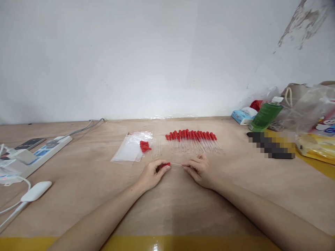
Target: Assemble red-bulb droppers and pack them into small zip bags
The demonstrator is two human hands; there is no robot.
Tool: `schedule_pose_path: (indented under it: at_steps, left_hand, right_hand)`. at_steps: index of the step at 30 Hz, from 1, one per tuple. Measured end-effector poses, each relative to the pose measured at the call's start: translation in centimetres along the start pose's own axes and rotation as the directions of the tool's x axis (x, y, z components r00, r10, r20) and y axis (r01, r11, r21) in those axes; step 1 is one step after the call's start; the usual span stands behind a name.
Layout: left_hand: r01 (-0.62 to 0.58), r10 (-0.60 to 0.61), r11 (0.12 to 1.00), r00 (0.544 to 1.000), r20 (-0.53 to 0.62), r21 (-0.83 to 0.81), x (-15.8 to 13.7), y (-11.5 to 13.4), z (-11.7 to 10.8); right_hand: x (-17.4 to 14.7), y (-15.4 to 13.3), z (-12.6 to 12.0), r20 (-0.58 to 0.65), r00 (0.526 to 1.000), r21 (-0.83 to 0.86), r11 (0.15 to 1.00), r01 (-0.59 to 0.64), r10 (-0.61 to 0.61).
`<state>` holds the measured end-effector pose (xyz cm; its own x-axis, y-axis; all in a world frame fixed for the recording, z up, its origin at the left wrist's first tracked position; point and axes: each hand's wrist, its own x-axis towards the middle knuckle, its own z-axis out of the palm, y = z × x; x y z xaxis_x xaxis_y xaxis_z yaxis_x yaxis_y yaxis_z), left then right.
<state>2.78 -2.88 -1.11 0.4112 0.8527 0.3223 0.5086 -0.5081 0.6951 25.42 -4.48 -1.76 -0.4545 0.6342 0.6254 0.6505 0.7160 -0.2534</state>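
My left hand [155, 173] is closed on a red rubber bulb [164, 165], whose mouth points right. A thin clear glass tube [176, 164] runs from the bulb's mouth to my right hand [200, 171], where thumb and fingers pinch its other end. How deep the tube sits in the bulb is hidden. Beyond my hands lies a row of droppers [192, 137] with red bulbs at the back and clear tubes toward me. Left of them are several bare glass tubes [157, 147] and a small pile of red bulbs [144, 146] on clear plastic bags [128, 150].
A white power strip [43, 153] with plugs and cables, a phone [30, 143] and a white device [36, 191] lie at the left. At the right are a tissue pack [243, 115], a green bottle [265, 115], a dark, partly blurred object [274, 148] and plastic bags [316, 115].
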Motion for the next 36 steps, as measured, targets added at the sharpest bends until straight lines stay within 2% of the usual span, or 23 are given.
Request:
schedule_pose_path:
  at_steps: [8, 14, 18, 23, 30, 36]
  left_hand:
    - [-0.05, 0.048, 0.998, 0.997, 0.055, 0.025, -0.1, 0.9, -0.4]
    - [-0.12, 0.112, 0.992, 0.981, 0.157, 0.04, -0.1, 1.1, -0.5]
    - [-0.149, 0.13, 0.983, 0.978, 0.164, 0.11, -0.1, 1.0, -0.3]
    - [-0.24, 0.214, 0.96, 0.961, 0.174, 0.145, -0.1, 0.9, -0.2]
    - [-0.305, 0.277, 0.942, 0.943, 0.186, 0.142, -0.2, 1.0, -0.4]
    - [-0.335, 0.314, 0.93, 0.937, 0.152, 0.148, 0.3, 0.7, -0.4]
  right_hand:
    - [-0.1, -0.1, -0.6, 0.096, 0.995, -0.026, 1.0, -0.006, 0.008]
    - [0.2, 0.3, -0.8, 0.143, 0.99, -0.074, 0.997, 0.009, 0.001]
    - [0.3, 0.0, -0.7, 0.121, 0.992, -0.098, 0.995, -0.005, 0.017]
    - [0.3, -1.0, -0.5, 0.142, 0.989, -0.102, 0.994, -0.037, 0.052]
    - [0.6, -1.9, 0.0, 0.238, 0.96, -0.021, 0.989, -0.145, 0.145]
    - [1.5, -2.7, -1.4, 0.354, 0.915, -0.052, 0.981, -0.188, 0.194]
